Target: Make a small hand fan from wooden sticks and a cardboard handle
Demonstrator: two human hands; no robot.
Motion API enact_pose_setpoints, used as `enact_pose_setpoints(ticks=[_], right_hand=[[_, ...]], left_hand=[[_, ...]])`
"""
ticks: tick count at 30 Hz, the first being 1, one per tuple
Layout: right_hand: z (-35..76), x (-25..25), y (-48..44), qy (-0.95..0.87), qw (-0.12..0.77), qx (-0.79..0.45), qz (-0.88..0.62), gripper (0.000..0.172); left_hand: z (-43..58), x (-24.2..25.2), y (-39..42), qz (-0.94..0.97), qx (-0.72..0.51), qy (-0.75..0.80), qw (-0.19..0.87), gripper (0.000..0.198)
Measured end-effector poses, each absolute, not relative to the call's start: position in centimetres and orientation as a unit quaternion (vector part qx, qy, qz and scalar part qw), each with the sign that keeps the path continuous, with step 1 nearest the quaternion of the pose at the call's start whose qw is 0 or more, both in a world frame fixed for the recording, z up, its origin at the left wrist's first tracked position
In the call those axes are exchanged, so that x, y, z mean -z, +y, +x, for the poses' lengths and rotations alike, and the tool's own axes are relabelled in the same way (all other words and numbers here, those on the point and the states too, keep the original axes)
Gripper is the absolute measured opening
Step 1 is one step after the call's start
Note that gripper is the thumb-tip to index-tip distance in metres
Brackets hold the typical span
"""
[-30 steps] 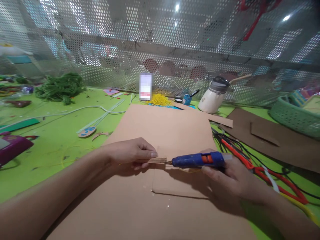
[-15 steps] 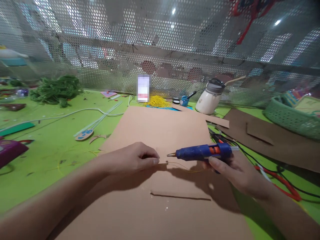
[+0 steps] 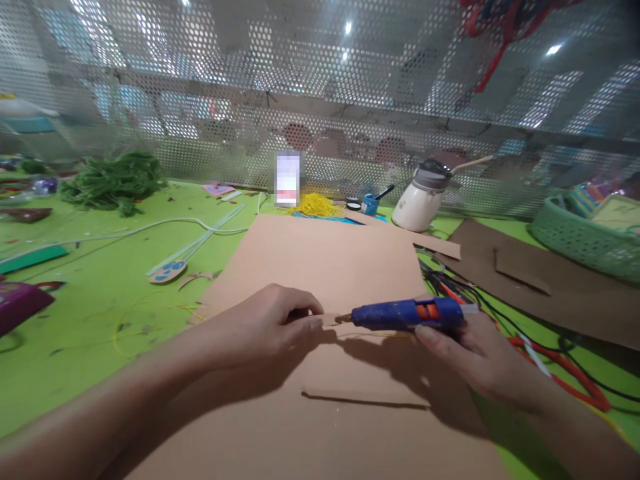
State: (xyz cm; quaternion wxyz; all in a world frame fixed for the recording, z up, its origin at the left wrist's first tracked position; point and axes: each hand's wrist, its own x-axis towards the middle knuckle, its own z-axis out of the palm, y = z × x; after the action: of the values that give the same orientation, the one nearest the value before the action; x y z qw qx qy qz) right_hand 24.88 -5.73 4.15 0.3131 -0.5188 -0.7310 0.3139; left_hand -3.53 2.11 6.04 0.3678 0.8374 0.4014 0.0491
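Observation:
My right hand [image 3: 473,353] is wrapped round a blue hot glue gun [image 3: 385,315], its metal nozzle pointing left. The nozzle tip is at, or very close over, a small cardboard piece [image 3: 329,320]. Thumb and fingers of my left hand [image 3: 280,323] pinch that piece from the left; most of it is hidden by the fingers. A thin yellow string runs right from there, under the gun. Both hands are above a large tan cardboard sheet [image 3: 320,260]. Nearer to me, a flat cardboard piece [image 3: 350,383] with a dark cut edge lies on the sheet.
Black and red cables [image 3: 580,380] lie right of the sheet, by brown cardboard [image 3: 500,293] and a green basket [image 3: 585,233]. A white jar [image 3: 417,203], blue paint pot [image 3: 370,204] and yellow string [image 3: 317,205] are behind. Green yarn [image 3: 113,177] sits at the left.
The glue gun has come down slightly, bringing its nozzle to the small cardboard piece. My left hand has shifted a little to the right, still pinching the piece.

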Motion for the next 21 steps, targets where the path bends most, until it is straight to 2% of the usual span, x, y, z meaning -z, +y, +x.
enact_pose_setpoints(ticks=[13,21], right_hand=[[24.43,-3.59,-5.2,-0.725,0.319,-0.372,-0.484,0.033],[24.59,-4.1,-5.29,-0.725,0.333,-0.383,-0.466,0.026]], left_hand=[[-3.93,-5.32,2.13,0.82,-0.063,0.39,0.414,0.035],[-4.0,-5.41,2.35,0.82,-0.039,0.398,0.41,0.034]])
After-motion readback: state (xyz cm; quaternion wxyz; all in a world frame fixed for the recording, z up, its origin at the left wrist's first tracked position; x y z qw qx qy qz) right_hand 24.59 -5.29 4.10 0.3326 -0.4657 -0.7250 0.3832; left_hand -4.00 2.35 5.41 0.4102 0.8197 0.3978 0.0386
